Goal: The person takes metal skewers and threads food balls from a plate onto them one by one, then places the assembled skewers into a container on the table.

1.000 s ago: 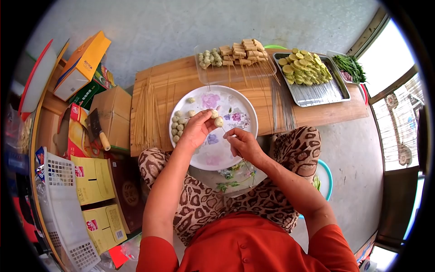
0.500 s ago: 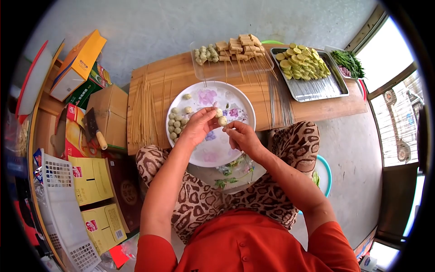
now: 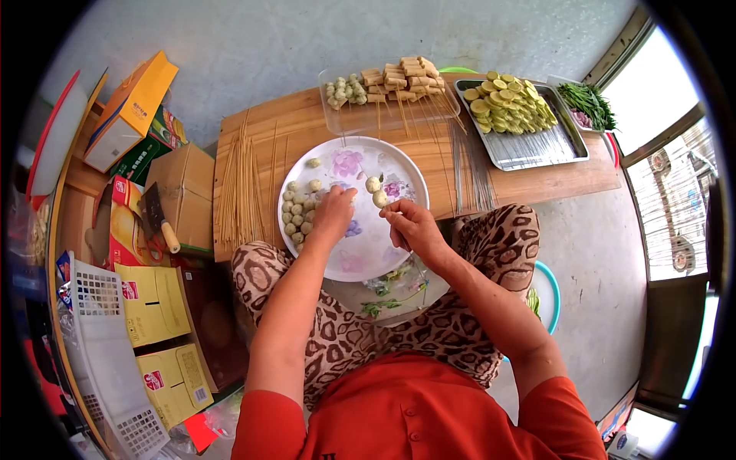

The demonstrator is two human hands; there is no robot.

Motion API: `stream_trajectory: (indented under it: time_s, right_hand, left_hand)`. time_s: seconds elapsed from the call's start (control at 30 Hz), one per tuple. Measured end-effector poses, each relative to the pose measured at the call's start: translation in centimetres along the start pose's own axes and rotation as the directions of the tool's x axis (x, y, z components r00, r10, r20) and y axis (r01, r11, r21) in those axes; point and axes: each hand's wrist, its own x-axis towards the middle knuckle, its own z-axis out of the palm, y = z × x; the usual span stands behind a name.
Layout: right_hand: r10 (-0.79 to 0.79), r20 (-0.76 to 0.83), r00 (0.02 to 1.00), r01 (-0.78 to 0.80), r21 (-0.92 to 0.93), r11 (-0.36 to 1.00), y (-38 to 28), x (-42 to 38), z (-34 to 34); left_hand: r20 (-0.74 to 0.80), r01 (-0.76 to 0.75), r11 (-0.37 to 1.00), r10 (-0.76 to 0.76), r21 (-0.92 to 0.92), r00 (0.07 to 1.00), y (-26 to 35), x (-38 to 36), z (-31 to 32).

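My right hand (image 3: 414,228) pinches a skewer that carries two pale speckled balls (image 3: 376,192), held above the round tray. My left hand (image 3: 334,212) is over the left half of the tray, apart from the skewer. Its fingers are bent and partly hidden by the back of the hand, so what they hold, if anything, is not clear. Beside it on the floral white tray (image 3: 360,264) lies a cluster of loose balls (image 3: 292,208). Two single balls lie a little above that cluster.
Bamboo skewers (image 3: 244,188) lie on the wooden table (image 3: 537,182) at left. Behind stands a plastic tray (image 3: 334,124) of skewered balls and brown rolls. A metal tray (image 3: 529,146) holds sliced green vegetable on skewers. A cleaver (image 3: 159,215) rests among boxes at left.
My left hand has left the balls on the skewer and moved left and down toward the loose balls. My right hand still holds the skewer in nearly the same place.
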Motion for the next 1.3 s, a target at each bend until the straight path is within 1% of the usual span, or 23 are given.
stream_trajectory:
  time_s: [0.07, 0.2, 0.23, 0.27, 0.3, 0.33, 0.37, 0.4, 0.43, 0.5, 0.53, 0.57, 0.63, 0.73, 0.93, 1.07, 1.3]
  right_hand:
    - [0.007, -0.009, 1.0, -0.007, -0.001, 1.0, -0.1, -0.1, 0.0]
    - [-0.018, -0.009, 1.0, 0.018, -0.015, 1.0, 0.5, -0.1, -0.3]
    - [-0.014, -0.002, 1.0, 0.014, -0.021, 1.0, 0.4, -0.3, -0.3]
    - [-0.011, 0.006, 1.0, 0.011, -0.027, 1.0, 0.4, -0.4, -0.3]
    - [-0.013, 0.006, 1.0, 0.013, -0.025, 1.0, 0.3, -0.5, -0.3]
    - [-0.021, 0.016, 1.0, 0.022, -0.059, 0.998, 0.1, -0.7, -0.2]
    - [-0.029, 0.027, 0.999, 0.031, -0.093, 0.995, 0.0, -0.9, -0.2]
    - [-0.03, 0.031, 0.999, 0.033, -0.092, 0.995, 0.0, -1.0, -0.1]
    - [-0.026, 0.044, 0.999, 0.031, -0.113, 0.993, 0.0, -1.0, 0.0]
    - [-0.022, 0.063, 0.998, 0.031, -0.136, 0.99, 0.2, -1.1, 0.2]
    - [-0.021, 0.076, 0.997, 0.032, -0.137, 0.99, 0.3, -1.1, 0.3]
    - [-0.02, 0.088, 0.996, 0.032, -0.137, 0.99, 0.4, -1.2, 0.3]
    - [-0.019, 0.09, 0.996, 0.032, -0.145, 0.989, 0.3, -1.2, 0.4]
    - [-0.019, 0.088, 0.996, 0.032, -0.156, 0.987, 0.3, -1.2, 0.5]
    - [-0.012, 0.076, 0.997, 0.026, -0.177, 0.984, 0.4, -0.9, 0.6]
    - [-0.001, 0.066, 0.998, 0.015, -0.207, 0.978, 0.4, -0.9, 0.6]
    - [-0.008, 0.064, 0.998, 0.021, -0.195, 0.981, 0.6, -0.8, 0.6]
  left_hand:
    - [0.152, 0.075, 0.997, -0.072, -0.016, 0.986, 0.8, 0.1, -0.5]
    - [0.147, 0.084, 0.995, -0.076, -0.045, 0.986, -0.9, 1.0, 1.4]
    - [0.206, 0.26, 0.93, -0.21, -0.261, 0.956, -1.4, 1.7, 1.9]
    - [0.292, 0.424, 0.787, -0.32, -0.447, 0.901, -1.4, 2.2, 1.6]
    - [0.291, 0.423, 0.789, -0.319, -0.445, 0.902, -1.5, 2.4, 1.3]
    - [0.29, 0.457, 0.521, -0.371, -0.721, 0.882, -1.6, 2.7, 1.0]
    - [0.308, 0.409, 0.179, -0.417, -0.895, 0.855, -1.5, 2.8, 0.2]
    - [0.302, 0.356, 0.061, -0.41, -0.933, 0.861, -1.4, 2.8, -0.6]
    - [0.299, 0.354, 0.063, -0.412, -0.933, 0.861, -1.5, 2.8, -1.3]
    - [0.35, 0.305, -0.172, -0.433, -0.937, 0.83, -1.9, 2.8, -2.1]
    - [0.362, 0.303, -0.201, -0.433, -0.932, 0.825, -2.0, 2.8, -2.3]
    - [0.359, 0.3, -0.2, -0.435, -0.933, 0.825, -2.1, 2.8, -2.4]
    - [0.397, 0.311, -0.262, -0.402, -0.913, 0.825, -2.3, 2.7, -2.3]
    - [0.407, 0.313, -0.285, -0.385, -0.906, 0.828, -2.2, 2.5, -2.4]
    - [0.403, 0.32, -0.271, -0.351, -0.908, 0.845, -1.9, 2.5, -2.6]
    - [0.389, 0.311, -0.257, -0.359, -0.915, 0.848, -1.3, 2.4, -2.9]
    - [0.394, 0.323, -0.254, -0.312, -0.912, 0.865, -0.9, 2.2, -3.1]
